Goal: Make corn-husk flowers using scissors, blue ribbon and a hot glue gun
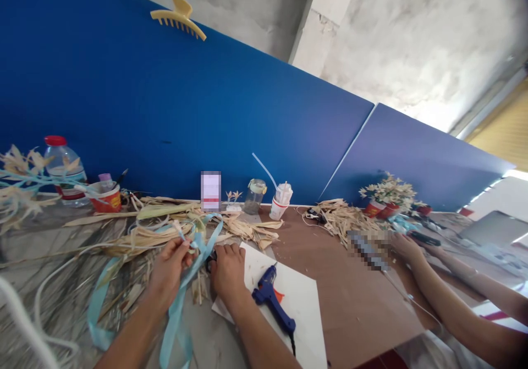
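My left hand (171,264) is closed in a pinch on a small pale stem wrapped with light blue ribbon. The loose light blue ribbon (177,303) hangs from there in long loops toward the table's near edge. To its right, my right hand (229,273) rests low with curled fingers over a small black object (211,260), mostly hidden, at the corner of a white board (303,303). On that board lies a blue glue gun (273,300) with an orange trigger. Dried corn husks (144,237) spread behind and around my left hand.
At the back stand a red-capped bottle (61,165), a red cup (106,197), a lit phone (210,191), a glass jar (254,196) and a white cup (280,204). A white cable (39,303) curls at left. Another person's hands (406,246) are at right, near a husk pile (342,220).
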Action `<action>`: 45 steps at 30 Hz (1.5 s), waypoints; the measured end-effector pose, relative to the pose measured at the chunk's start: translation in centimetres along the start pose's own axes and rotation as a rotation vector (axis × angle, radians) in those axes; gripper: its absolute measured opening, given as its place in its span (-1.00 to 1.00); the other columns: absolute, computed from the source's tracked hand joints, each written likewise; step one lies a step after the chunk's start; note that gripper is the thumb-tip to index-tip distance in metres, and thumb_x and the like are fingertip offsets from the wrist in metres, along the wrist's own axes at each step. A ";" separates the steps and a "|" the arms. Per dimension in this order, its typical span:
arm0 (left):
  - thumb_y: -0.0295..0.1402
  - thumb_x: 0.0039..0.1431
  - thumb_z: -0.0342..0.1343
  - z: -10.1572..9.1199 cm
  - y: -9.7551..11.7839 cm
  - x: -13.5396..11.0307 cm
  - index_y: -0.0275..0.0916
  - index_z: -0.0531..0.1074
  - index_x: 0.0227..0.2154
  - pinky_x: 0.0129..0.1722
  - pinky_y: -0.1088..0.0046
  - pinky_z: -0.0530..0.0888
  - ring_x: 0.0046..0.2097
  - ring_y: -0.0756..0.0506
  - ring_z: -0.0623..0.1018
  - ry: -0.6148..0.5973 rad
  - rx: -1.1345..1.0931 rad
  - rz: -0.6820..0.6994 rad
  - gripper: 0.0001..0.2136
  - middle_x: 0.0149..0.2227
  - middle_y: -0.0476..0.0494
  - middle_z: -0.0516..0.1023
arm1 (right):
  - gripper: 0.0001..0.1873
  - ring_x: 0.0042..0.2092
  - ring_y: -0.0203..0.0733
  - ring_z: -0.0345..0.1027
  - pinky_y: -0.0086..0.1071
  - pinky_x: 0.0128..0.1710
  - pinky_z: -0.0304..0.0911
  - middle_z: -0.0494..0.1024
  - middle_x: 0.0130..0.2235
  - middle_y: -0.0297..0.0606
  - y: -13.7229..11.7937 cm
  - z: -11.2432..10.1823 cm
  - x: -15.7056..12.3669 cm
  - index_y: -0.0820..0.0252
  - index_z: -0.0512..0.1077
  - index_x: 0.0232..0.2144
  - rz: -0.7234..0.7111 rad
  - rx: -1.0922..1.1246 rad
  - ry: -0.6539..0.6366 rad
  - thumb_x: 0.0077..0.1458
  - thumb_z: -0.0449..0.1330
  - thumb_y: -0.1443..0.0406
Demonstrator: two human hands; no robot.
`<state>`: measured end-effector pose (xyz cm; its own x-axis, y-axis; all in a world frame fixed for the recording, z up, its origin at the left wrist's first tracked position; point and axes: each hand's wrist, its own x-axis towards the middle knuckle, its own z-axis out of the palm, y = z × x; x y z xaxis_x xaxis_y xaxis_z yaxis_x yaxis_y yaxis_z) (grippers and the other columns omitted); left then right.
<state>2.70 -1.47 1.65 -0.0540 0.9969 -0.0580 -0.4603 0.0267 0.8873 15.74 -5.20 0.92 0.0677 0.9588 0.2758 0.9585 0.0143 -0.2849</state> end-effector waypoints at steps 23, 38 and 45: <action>-0.35 -0.37 0.41 -0.5 0.2 0.9 -0.27 0.46 -0.55 -0.46 0.51 0.43 -0.51 0.03 0.47 -0.009 -0.138 -0.088 -0.73 -0.54 0.05 0.50 | -0.81 -0.11 0.04 0.34 -0.17 -0.14 0.03 0.57 -0.23 -0.05 0.6 -1.4 -0.3 0.23 0.46 -0.29 0.042 -0.047 -0.079 -0.05 0.19 0.34; -0.52 -0.25 0.34 -0.5 0.1 0.7 -0.30 0.45 -0.55 -0.52 0.59 0.46 -0.53 0.04 0.49 0.026 -0.215 -0.130 -0.83 -0.56 0.02 0.51 | -0.63 -0.45 -0.26 0.25 -0.42 -0.50 0.09 0.44 -0.49 -0.34 5.1 -3.0 0.3 0.13 0.42 -0.46 0.403 1.746 -0.253 -0.27 0.34 0.04; -0.50 -0.22 0.32 -0.5 0.0 0.5 -0.30 0.44 -0.56 -0.50 0.57 0.41 -0.55 0.05 0.48 -0.001 -0.090 -0.162 -0.85 -0.57 0.03 0.49 | -0.58 -0.48 -0.26 0.27 -0.44 -0.50 0.05 0.50 -0.50 -0.31 3.3 -3.4 -0.1 0.19 0.47 -0.30 0.313 1.718 -0.316 -0.33 0.39 0.25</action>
<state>2.22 -0.96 1.42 0.0277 0.9802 -0.1961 -0.5406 0.1797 0.8219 19.85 -6.19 3.07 -0.0754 0.9936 -0.0839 -0.4355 -0.1086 -0.8936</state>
